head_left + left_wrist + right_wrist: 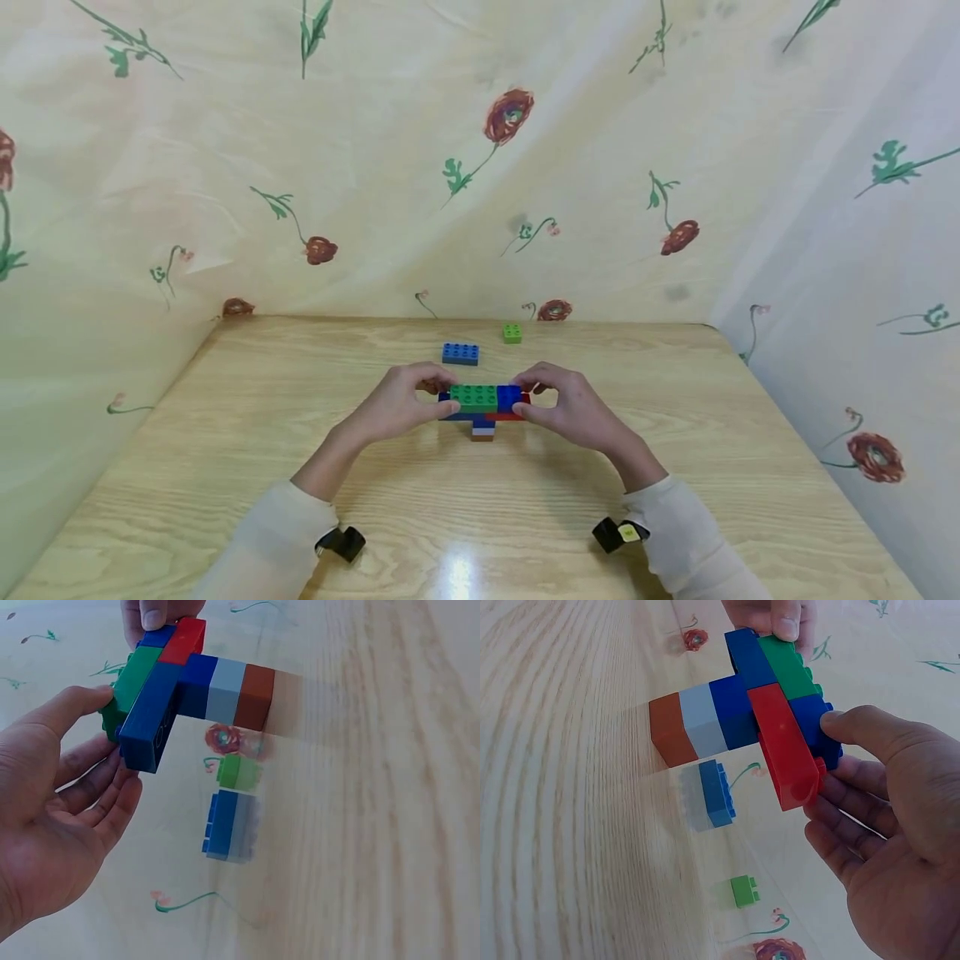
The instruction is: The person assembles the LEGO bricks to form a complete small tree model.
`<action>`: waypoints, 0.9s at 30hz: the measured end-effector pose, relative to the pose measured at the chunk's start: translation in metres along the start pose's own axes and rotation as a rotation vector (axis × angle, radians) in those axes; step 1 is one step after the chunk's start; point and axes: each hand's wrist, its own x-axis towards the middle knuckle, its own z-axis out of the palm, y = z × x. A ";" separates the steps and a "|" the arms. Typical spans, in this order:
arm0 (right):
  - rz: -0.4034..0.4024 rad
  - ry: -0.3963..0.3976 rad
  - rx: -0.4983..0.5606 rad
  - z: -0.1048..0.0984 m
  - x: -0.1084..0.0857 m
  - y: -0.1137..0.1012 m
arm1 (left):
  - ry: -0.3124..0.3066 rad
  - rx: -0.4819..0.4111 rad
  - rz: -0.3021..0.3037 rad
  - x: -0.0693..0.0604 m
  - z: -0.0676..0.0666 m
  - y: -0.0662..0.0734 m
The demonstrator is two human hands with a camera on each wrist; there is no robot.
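A T-shaped brick structure stands on the table: a column of brown (671,729), white (703,716) and blue bricks carries a blue brick (148,712) on the left and a red brick (781,746) on the right. On top lie a green brick (473,398) and a smaller blue brick (508,397). My left hand (405,402) pinches the green brick's left end between thumb and fingers. The right hand (572,408) grips the small blue brick's right end, thumb on its near side.
Behind the structure, a loose blue brick (460,354) and a light green brick (512,334) lie on the wooden table (300,358). A flowered cloth (390,167) hangs behind the table and along its sides.
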 end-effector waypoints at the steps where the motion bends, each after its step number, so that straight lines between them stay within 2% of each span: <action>1: 0.004 -0.004 -0.003 -0.001 0.000 -0.001 | -0.006 0.002 0.003 0.001 -0.002 0.000; 5: 0.020 -0.030 0.000 -0.002 0.001 -0.002 | 0.001 -0.002 0.018 0.007 -0.014 0.001; 9: 0.035 -0.049 0.006 -0.003 0.002 -0.003 | 0.023 0.008 0.024 0.021 -0.028 0.000; 16: 0.041 -0.054 0.007 -0.003 0.002 -0.001 | 0.018 0.055 -0.041 0.048 -0.048 -0.011; 20: 0.038 -0.053 0.017 -0.002 0.001 -0.001 | 0.023 0.079 -0.080 0.061 -0.051 -0.023; 27: 0.033 -0.046 0.021 -0.002 0.000 -0.002 | 0.029 0.078 -0.122 0.077 -0.046 -0.046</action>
